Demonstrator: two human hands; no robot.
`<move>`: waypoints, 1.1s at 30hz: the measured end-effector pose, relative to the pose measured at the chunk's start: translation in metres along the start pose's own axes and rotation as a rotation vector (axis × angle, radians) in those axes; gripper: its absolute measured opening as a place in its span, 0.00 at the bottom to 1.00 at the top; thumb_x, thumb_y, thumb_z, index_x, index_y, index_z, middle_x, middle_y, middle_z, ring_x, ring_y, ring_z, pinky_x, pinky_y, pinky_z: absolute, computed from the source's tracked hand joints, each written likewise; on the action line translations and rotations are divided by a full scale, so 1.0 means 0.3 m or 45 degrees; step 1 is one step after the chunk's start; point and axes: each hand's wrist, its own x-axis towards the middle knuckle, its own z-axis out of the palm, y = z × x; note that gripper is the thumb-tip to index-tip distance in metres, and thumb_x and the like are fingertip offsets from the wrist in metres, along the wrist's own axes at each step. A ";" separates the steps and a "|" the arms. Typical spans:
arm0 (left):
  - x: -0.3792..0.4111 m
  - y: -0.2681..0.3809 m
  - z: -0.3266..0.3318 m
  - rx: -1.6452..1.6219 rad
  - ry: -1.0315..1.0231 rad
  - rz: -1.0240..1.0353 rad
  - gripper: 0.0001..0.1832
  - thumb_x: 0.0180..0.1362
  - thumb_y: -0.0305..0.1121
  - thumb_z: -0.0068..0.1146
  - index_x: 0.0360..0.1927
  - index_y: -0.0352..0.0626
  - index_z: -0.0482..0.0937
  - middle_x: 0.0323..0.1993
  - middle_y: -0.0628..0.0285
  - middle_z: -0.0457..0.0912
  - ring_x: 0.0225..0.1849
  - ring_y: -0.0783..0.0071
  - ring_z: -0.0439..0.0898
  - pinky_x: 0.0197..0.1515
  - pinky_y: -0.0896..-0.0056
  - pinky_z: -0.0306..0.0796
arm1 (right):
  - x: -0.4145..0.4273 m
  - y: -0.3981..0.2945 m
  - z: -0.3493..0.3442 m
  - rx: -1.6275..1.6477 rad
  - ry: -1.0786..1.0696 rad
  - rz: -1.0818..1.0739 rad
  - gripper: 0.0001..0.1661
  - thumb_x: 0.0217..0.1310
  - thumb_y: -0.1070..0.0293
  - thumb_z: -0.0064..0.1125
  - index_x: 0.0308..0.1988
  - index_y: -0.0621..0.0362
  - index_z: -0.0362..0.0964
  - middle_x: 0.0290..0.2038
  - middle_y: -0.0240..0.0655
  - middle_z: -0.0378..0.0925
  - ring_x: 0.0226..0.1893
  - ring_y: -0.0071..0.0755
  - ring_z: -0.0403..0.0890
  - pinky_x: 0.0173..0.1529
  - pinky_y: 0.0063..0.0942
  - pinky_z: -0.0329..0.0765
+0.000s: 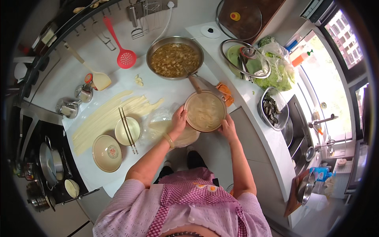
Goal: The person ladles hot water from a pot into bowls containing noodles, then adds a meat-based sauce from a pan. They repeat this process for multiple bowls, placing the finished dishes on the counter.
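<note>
My left hand (179, 120) and my right hand (227, 126) hold opposite sides of a bowl (206, 111) with noodles in pale liquid. Just beyond it is a steel pan (175, 57) of brown chunky sauce, with a wooden-handled ladle (195, 84) resting in it. To the left, flat dough strips (103, 120) lie on the white counter. A small bowl (127, 131) there has chopsticks (127, 127) across its rim, beside an empty wide bowl (107, 153). Under my left forearm, more dough (189, 137) lies by clear plastic.
An orange cloth (225, 94) lies right of the pan. A glass lid (245, 59), bagged leafy greens (276, 69) and a steel bowl of dark pieces (274, 109) line the right counter. Left are steel pots (67, 108) and a stove with a pot (51, 164). A red skimmer (126, 57) hangs behind.
</note>
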 end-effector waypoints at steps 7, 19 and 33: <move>0.107 0.009 0.049 -0.113 0.088 -0.167 0.18 0.61 0.31 0.43 0.54 0.40 0.72 0.41 0.56 0.79 0.38 0.68 0.77 0.44 0.70 0.70 | 0.206 0.021 0.012 0.042 -0.101 -0.033 0.19 0.58 0.70 0.39 0.51 0.59 0.64 0.27 0.31 0.71 0.21 0.23 0.71 0.25 0.22 0.70; 0.106 0.070 -0.066 -0.270 0.274 -0.474 0.19 0.63 0.31 0.41 0.57 0.44 0.70 0.30 0.69 0.76 0.20 0.86 0.70 0.18 0.82 0.67 | 0.289 -0.097 0.129 0.083 -0.476 0.169 0.22 0.61 0.67 0.39 0.56 0.55 0.61 0.29 0.31 0.72 0.20 0.22 0.70 0.26 0.21 0.70; -0.086 0.252 -0.215 -0.255 0.190 -0.369 0.11 0.64 0.32 0.44 0.47 0.39 0.71 0.24 0.68 0.68 0.17 0.86 0.65 0.17 0.82 0.62 | -0.010 -0.194 -0.096 -0.374 -0.303 0.111 0.18 0.60 0.66 0.42 0.47 0.63 0.69 0.24 0.33 0.76 0.18 0.21 0.73 0.21 0.17 0.70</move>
